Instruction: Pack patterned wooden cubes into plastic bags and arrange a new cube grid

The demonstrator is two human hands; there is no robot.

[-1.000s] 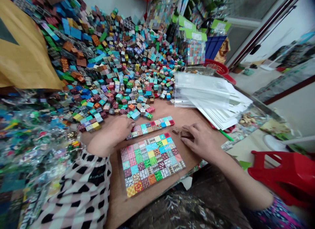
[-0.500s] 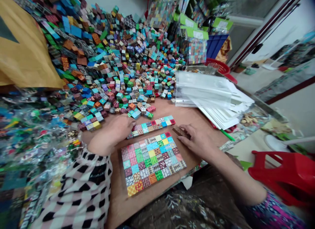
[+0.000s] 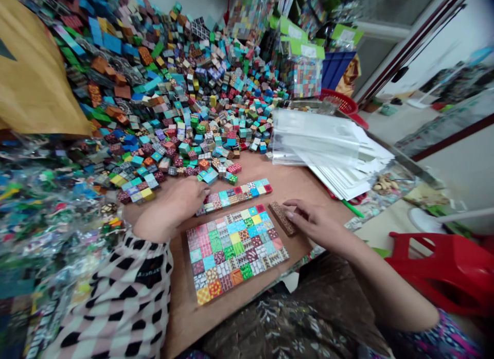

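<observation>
A flat block of patterned cubes (image 3: 237, 251) lies on the brown tabletop in front of me. Just beyond it is a narrow two-cube-wide row of cubes (image 3: 235, 195). My left hand (image 3: 181, 202) is at the row's left end, its bent fingers closed against that end; the thumb is mostly hidden. To the right of the flat block rests a dark brown speckled bar (image 3: 282, 218). Beside this bar hovers my right hand (image 3: 314, 222), fingers stretched and slightly apart, holding nothing.
Loose patterned cubes (image 3: 193, 107) are heaped across the back. Clear plastic sleeves (image 3: 314, 135) and white sheets (image 3: 355, 168) lie at the right, with a green pen (image 3: 353, 208) by them. A yellow bag (image 3: 34, 76) stands at left, a red stool (image 3: 443, 271) at right.
My right hand has let go of the brown bar and drawn slightly to the right. The bar now lies turned beside the flat block. My left hand has stayed at the row's end.
</observation>
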